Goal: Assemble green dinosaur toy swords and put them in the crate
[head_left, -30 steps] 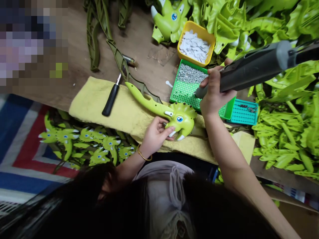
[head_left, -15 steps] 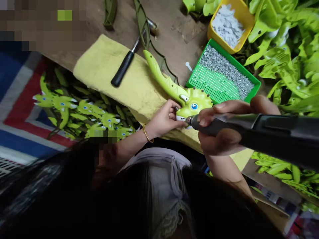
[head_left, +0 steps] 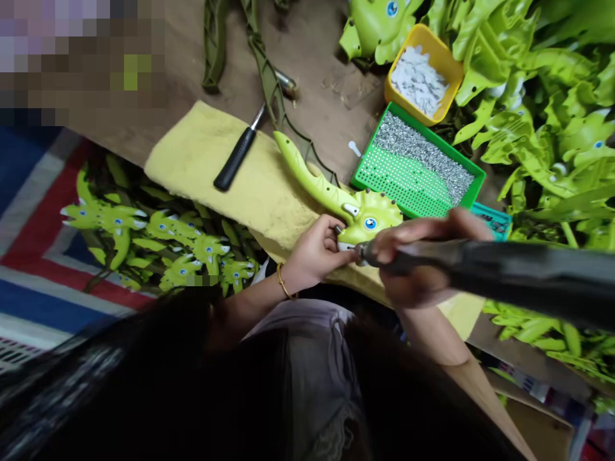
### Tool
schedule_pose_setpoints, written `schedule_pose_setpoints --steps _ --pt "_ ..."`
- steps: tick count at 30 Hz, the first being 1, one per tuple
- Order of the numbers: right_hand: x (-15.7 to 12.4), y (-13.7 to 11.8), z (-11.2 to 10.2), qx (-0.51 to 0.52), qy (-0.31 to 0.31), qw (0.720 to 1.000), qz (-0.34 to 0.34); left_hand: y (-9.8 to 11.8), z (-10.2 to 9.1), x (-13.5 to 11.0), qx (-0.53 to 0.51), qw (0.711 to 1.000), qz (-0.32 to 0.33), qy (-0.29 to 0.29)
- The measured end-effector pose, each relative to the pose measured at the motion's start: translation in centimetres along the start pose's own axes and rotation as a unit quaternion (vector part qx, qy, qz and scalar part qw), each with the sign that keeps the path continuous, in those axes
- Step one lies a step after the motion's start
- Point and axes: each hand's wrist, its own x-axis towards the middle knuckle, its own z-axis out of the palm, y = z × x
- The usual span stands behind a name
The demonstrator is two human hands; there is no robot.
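Observation:
A lime-green plastic triceratops toy [head_left: 372, 218] lies on a folded yellow cloth [head_left: 206, 153], its long tail pointing away to the upper left. My left hand [head_left: 319, 250] grips the head from the left side. My right hand [head_left: 413, 256] is closed around a dark grey electric screwdriver [head_left: 509, 269], whose tip presses at the lower front of the toy's face. The fingers hide the spot where the tip meets the plastic.
A black-handled screwdriver [head_left: 235, 160] lies on the cloth. A green tray of screws [head_left: 413, 166], a yellow tray of white pieces [head_left: 418, 80] and a teal tray [head_left: 490, 221] stand beyond. Green toy parts [head_left: 538, 141] are heaped at right; assembled toys [head_left: 144, 246] lie on a striped rug [head_left: 33, 275].
My right hand has carried the electric screwdriver from above the green tray down to the toy's face. My left hand stays on the head, and the view has turned slightly.

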Motion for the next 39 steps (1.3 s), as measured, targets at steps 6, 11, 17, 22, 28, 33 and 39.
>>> schedule_pose_setpoints --steps 6,11,17,22,28,33,39 --pt "7.5 7.0 -1.0 0.027 0.303 0.947 -0.101 1.6 -1.5 -0.1 0.255 0.960 0.112 -0.033" --pt "7.8 11.3 -1.0 -0.118 0.268 0.956 -0.013 1.9 -1.7 0.5 0.298 0.943 0.139 -0.051" --pt "7.0 9.7 -0.9 -0.082 0.265 0.960 -0.031 1.0 -1.5 0.0 0.252 0.963 0.094 -0.022" --pt "6.7 10.3 -1.1 -0.050 0.247 0.967 -0.042 0.4 -1.3 0.1 0.267 0.955 0.127 0.002" --pt "7.2 8.6 -1.4 -0.061 0.241 0.963 -0.102 0.3 -0.8 -0.5 0.268 0.952 0.144 0.030" --pt "5.9 4.0 0.0 -0.020 0.187 0.972 -0.138 1.9 -2.7 -0.2 0.060 0.994 0.028 0.092" --pt "3.1 3.2 2.1 0.042 0.114 0.989 -0.089 3.9 -4.9 3.5 -0.078 0.982 -0.005 0.173"
